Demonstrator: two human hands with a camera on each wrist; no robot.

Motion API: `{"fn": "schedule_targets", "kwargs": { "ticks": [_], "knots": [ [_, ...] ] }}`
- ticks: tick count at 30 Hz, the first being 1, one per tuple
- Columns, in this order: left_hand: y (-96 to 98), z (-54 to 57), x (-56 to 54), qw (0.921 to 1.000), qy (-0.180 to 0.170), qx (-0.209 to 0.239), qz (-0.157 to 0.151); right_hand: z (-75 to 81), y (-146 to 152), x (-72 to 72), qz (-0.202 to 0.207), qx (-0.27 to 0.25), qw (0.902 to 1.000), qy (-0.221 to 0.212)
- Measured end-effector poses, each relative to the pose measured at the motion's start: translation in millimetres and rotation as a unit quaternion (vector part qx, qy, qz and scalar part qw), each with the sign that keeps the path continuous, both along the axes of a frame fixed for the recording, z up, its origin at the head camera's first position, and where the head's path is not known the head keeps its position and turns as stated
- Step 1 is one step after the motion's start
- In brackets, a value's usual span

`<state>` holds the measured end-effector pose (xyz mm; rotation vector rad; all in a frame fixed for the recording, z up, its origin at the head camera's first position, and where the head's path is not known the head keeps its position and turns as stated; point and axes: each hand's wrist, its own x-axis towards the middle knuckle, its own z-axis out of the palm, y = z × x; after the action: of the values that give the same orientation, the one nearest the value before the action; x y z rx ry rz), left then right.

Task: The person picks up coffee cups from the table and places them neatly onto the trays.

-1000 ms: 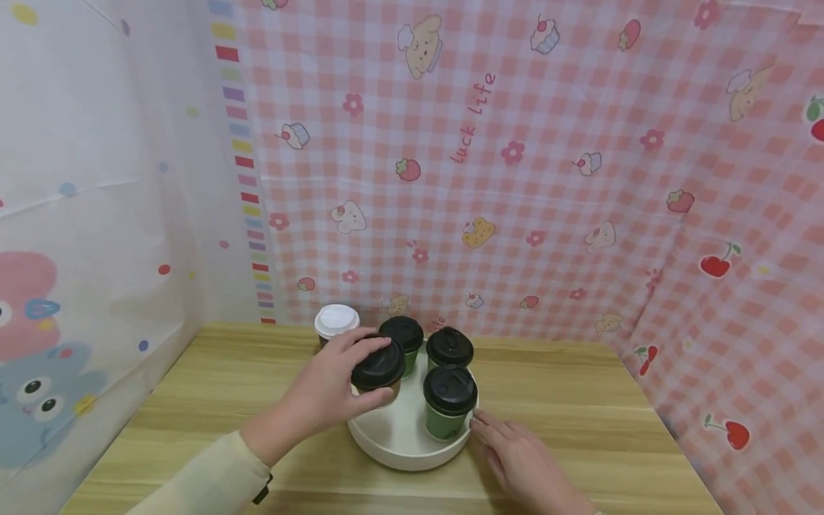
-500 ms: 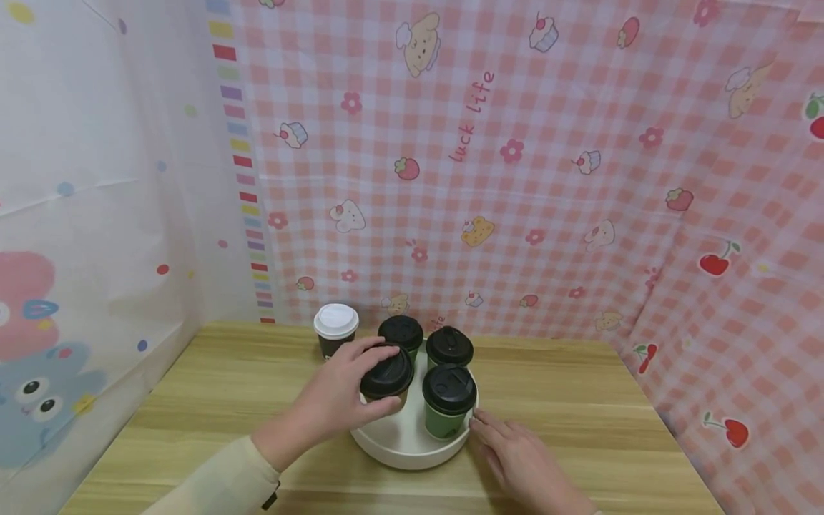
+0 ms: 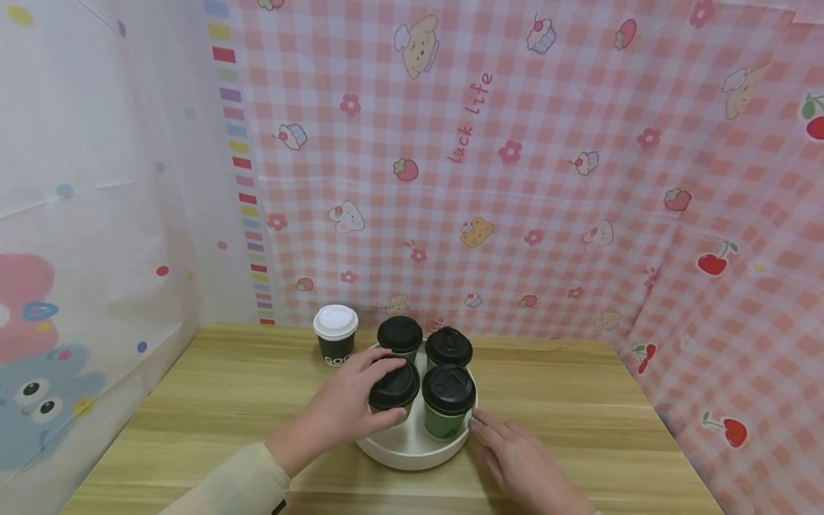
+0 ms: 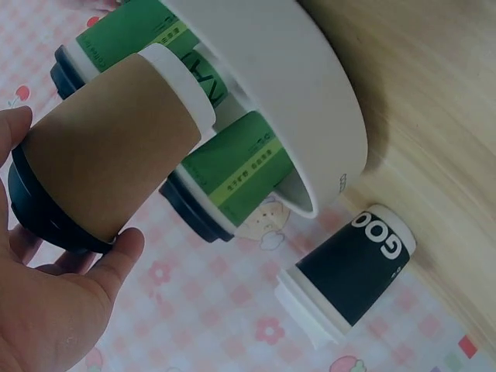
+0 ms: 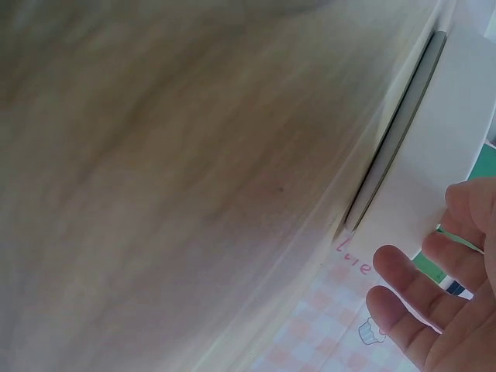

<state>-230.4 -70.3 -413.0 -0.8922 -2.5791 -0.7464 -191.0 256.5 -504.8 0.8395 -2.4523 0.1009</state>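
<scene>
My left hand (image 3: pixel 344 404) grips a brown paper coffee cup by its black lid (image 3: pixel 395 385), over the left part of a round white tray (image 3: pixel 415 460). In the left wrist view the brown cup (image 4: pixel 116 147) overlaps the tray's rim and the green cups. A green cup (image 3: pixel 444 424) with a black lid stands at the tray's front right. Behind it are two more black-lidded cups, one at back left (image 3: pixel 400 335) and one at back right (image 3: pixel 449 348). My right hand (image 3: pixel 515 454) has its fingers extended, fingertips at the tray's right side wall (image 5: pixel 434 155).
A black cup (image 3: pixel 336 349) with a white lid and white lettering stands on the wooden table (image 3: pixel 566 400), behind and left of the tray. A pink checked cloth (image 3: pixel 515 193) hangs along the table's back edge, with a white one (image 3: pixel 96 179) at left.
My left hand has carried the brown cup a little to the right and toward me, uncovering more of the white-lidded cup. The right hand and tray have stayed in place.
</scene>
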Motion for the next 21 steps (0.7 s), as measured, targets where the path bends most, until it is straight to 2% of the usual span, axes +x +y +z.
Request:
{"fn": "schedule_targets", "kwargs": {
  "ticks": [10, 21],
  "knots": [
    [4.3, -14.3, -3.8, 0.9998, 0.019, 0.005, -0.003, -1.9, -1, 0.3, 0.002, -0.008, 0.9999, 0.006],
    [5.7, -21.1, -1.0, 1.0000, -0.003, 0.003, 0.000, -4.8, 1, -1.3, -0.004, -0.014, 0.9999, 0.002]
  ]
}}
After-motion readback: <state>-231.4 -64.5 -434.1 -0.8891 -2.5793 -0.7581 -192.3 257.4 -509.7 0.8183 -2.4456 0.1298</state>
